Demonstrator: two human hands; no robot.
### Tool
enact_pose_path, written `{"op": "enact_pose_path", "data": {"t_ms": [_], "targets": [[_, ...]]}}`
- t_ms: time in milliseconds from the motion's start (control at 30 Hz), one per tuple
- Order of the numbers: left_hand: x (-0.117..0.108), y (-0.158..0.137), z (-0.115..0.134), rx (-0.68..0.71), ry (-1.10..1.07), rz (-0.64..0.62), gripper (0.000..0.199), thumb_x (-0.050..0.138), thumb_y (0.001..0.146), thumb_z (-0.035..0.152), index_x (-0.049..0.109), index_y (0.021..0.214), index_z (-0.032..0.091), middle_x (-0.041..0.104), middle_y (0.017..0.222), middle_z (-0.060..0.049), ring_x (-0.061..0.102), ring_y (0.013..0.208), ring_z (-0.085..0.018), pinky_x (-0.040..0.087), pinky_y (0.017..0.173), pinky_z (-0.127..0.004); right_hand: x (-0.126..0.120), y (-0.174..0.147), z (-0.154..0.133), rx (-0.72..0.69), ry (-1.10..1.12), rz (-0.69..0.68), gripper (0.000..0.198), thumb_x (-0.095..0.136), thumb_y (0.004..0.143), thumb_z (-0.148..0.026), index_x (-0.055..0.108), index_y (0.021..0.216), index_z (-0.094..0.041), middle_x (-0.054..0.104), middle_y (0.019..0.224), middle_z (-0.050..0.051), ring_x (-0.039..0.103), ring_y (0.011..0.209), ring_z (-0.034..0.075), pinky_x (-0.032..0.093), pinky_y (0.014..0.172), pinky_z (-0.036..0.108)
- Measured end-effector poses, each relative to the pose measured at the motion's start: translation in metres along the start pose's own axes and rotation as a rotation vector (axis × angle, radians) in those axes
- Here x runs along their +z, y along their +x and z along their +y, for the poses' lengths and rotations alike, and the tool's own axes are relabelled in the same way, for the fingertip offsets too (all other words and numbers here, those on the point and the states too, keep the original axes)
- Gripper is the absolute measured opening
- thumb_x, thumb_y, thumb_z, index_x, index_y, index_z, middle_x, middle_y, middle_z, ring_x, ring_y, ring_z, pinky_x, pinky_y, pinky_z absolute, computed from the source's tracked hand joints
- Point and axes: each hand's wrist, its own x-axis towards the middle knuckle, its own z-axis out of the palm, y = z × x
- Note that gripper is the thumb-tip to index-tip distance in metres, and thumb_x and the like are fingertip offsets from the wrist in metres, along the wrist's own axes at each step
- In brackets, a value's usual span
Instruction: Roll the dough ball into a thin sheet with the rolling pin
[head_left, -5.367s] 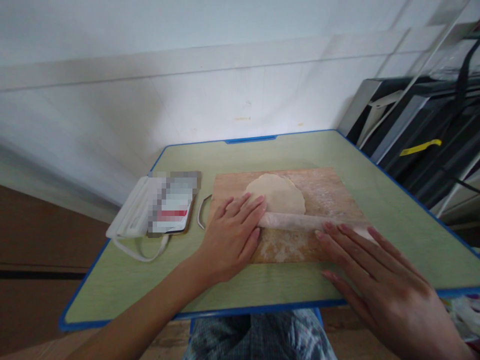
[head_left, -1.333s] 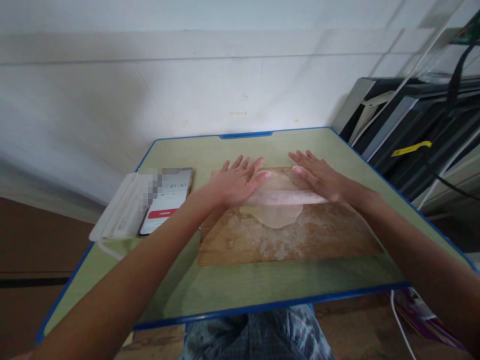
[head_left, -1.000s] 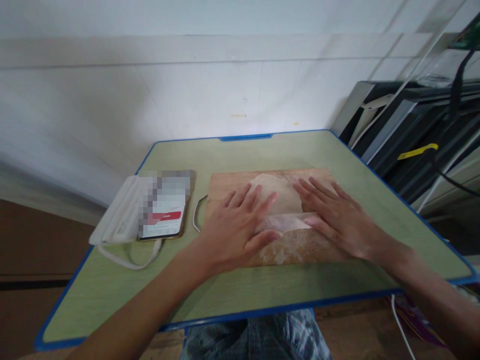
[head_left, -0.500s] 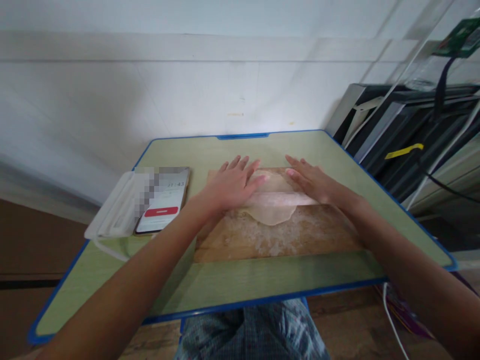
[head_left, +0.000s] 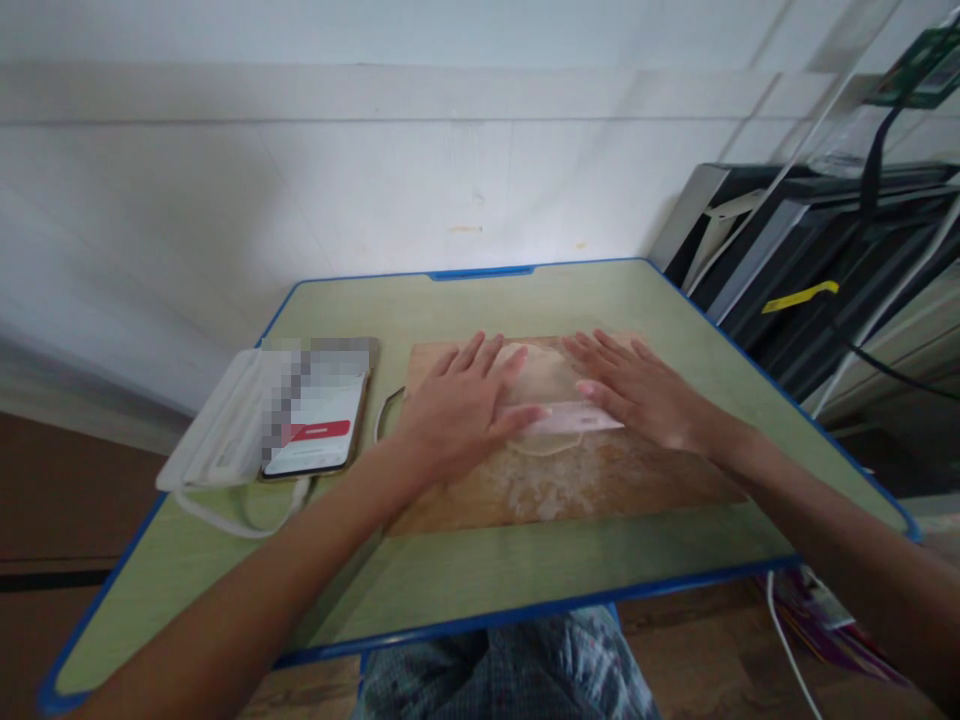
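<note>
Resting left hand [head_left: 461, 405] and right hand [head_left: 649, 397] flat, open over rolling pin [head_left: 574, 417], 1 per side. Trapping dough [head_left: 541, 378] under pin, between hands, on board [head_left: 637, 482] set back from near edge of desk [head_left: 592, 548].

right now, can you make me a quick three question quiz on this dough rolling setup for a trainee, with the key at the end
1. True or false: the rolling pin lies across the dough sheet.

2. How do the left hand and the right hand hold their fingers?
a) clenched into fists
b) outstretched
c) interlaced with each other

3. Fill in: as seen in this view, the smartphone lies to the ____ of the wooden board.

Key: 1. True. 2. b. 3. left
</note>
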Motion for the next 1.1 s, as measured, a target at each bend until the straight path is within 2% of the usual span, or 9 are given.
{"op": "enact_pose_path", "data": {"t_ms": [100,167,400,500,600,700,800,933,1100], "targets": [[-0.004,0.017,-0.008,-0.092,-0.03,-0.036,0.067,0.02,0.093,0.058,0.027,0.143,0.014,0.024,0.149,-0.018,0.016,0.138,-0.032,0.02,0.109,-0.048,-0.004,0.027,0.006,0.084,0.012,-0.049,0.065,0.011,0.092,-0.055,0.027,0.144,-0.02,0.027,0.149,0.009,0.018,0.137,0.028,0.024,0.106,0.055],[-0.004,0.015,-0.007,-0.097,-0.036,-0.047,0.068,0.02,0.092,0.059,0.026,0.143,0.014,0.025,0.149,-0.019,0.016,0.138,-0.033,0.02,0.109,-0.049,-0.004,0.029,0.005,0.107,0.011,-0.053,0.065,0.011,0.092,-0.054,0.027,0.144,-0.018,0.027,0.149,0.01,0.018,0.137,0.028,0.023,0.106,0.055],[0.009,-0.047,0.029,0.04,-0.07,0.02,0.094,0.021,0.074,0.081,0.027,0.143,0.017,0.024,0.15,-0.016,0.018,0.137,-0.036,0.02,0.107,-0.056,0.007,-0.043,-0.016,-0.071,-0.073,0.124,0.056,0.022,0.094,-0.05,0.023,0.144,-0.025,0.032,0.147,0.005,0.02,0.137,0.021,0.019,0.109,0.054],[0.013,-0.056,0.035,0.06,-0.069,0.058,0.093,0.023,0.075,0.081,0.029,0.142,0.017,0.023,0.15,-0.014,0.019,0.137,-0.036,0.02,0.107,-0.056,0.009,-0.055,-0.019,-0.093,-0.095,0.154,0.056,0.025,0.094,-0.05,0.021,0.144,-0.026,0.03,0.148,0.004,0.018,0.138,0.019,0.018,0.109,0.053],[0.011,-0.038,0.025,0.019,-0.036,0.066,0.084,0.022,0.082,0.074,0.03,0.142,0.016,0.029,0.148,-0.015,0.022,0.137,-0.033,0.02,0.108,-0.051,0.007,-0.035,-0.013,-0.054,-0.055,0.102,0.058,0.019,0.094,-0.052,0.025,0.144,-0.023,0.031,0.148,0.006,0.02,0.137,0.021,0.022,0.108,0.053],[0.005,-0.004,0.004,-0.034,-0.024,0.037,0.073,0.022,0.089,0.065,0.033,0.14,0.014,0.032,0.146,-0.016,0.024,0.136,-0.032,0.019,0.109,-0.049,0.006,-0.001,-0.001,0.031,0.0,0.067,0.061,0.015,0.093,-0.054,0.026,0.143,-0.022,0.03,0.148,0.009,0.02,0.137,0.027,0.022,0.105,0.059],[0.002,0.029,-0.019,-0.085,-0.095,0.028,0.066,0.016,0.092,0.059,0.037,0.137,0.014,0.036,0.145,-0.014,0.026,0.135,-0.03,0.021,0.107,-0.049,0.007,0.021,0.009,0.032,0.052,0.046,0.059,0.014,0.093,-0.052,0.028,0.143,-0.023,0.032,0.147,0.01,0.022,0.136,0.03,0.025,0.103,0.061],[0.006,0.055,-0.039,0.014,-0.168,0.053,0.064,0.013,0.094,0.055,0.043,0.131,0.013,0.044,0.139,-0.014,0.034,0.132,-0.025,0.022,0.107,-0.042,0.005,0.019,0.007,-0.042,0.089,0.002,0.061,0.01,0.094,-0.049,0.03,0.142,-0.019,0.033,0.147,0.01,0.022,0.136,0.027,0.027,0.106,0.054],[0.01,0.051,-0.038,0.046,-0.172,-0.039,0.067,0.009,0.093,0.056,0.035,0.137,0.015,0.039,0.143,-0.011,0.028,0.135,-0.024,0.019,0.109,-0.039,-0.006,-0.004,-0.015,0.0,0.067,-0.047,0.084,0.006,0.086,-0.065,0.022,0.144,-0.006,0.023,0.149,0.018,0.014,0.137,0.031,0.023,0.106,0.055]]}}
